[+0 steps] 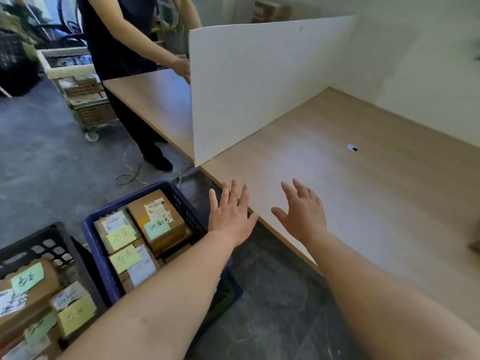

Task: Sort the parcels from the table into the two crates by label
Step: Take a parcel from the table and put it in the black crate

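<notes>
Parcels of brown cardboard, each with a white printed shipping label and a handwritten green or yellow paper note, lie packed in two crates on the grey floor left of the tabletop. The blue plastic crate with lattice walls stands just beside the near-left tabletop edge; three notes show on its top layer. The black plastic crate stands at near left, close beside the blue one, and holds more noted parcels. The light wood-grain tabletop carries an upright white board, held at its far-left edge by a second person.

Left hand: palm down, fingers straight and spread, over the near-left tabletop edge, grasping nothing. Right hand: palm down over the tabletop, fingers extended and spread, released. Contact with the surface cannot be determined for either hand.
</notes>
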Tool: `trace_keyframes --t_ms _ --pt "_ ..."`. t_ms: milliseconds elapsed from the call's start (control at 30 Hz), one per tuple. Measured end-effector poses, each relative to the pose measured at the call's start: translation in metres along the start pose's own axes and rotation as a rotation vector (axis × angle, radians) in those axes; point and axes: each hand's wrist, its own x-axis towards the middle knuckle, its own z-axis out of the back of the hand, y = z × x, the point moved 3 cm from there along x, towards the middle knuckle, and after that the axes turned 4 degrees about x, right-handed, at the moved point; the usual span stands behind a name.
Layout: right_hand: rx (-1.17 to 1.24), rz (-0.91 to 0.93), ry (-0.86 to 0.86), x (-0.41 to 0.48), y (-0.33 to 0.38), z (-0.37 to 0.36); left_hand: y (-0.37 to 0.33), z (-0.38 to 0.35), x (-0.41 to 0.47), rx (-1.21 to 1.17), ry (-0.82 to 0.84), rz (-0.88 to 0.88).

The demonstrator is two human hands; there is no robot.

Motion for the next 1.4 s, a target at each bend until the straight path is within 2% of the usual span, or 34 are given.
trace_keyframes --t_ms 367,833,1400 --pt "-0.015 -0.129 -0.138 -0.098 -0.150 0.064 -0.167 0.035 -0.042 0.092 -0.076 -0.159" --pt "-0.072 -0.300 -0.229 -0.221 -0.305 0.106 -0.353 0.022 -0.102 0.123 -0.053 -0.372" --pt "-0.130 -0.699 -0.263 -0.280 -0.421 0.132 -0.510 0.015 -0.083 0.097 -0.028 -0.788"
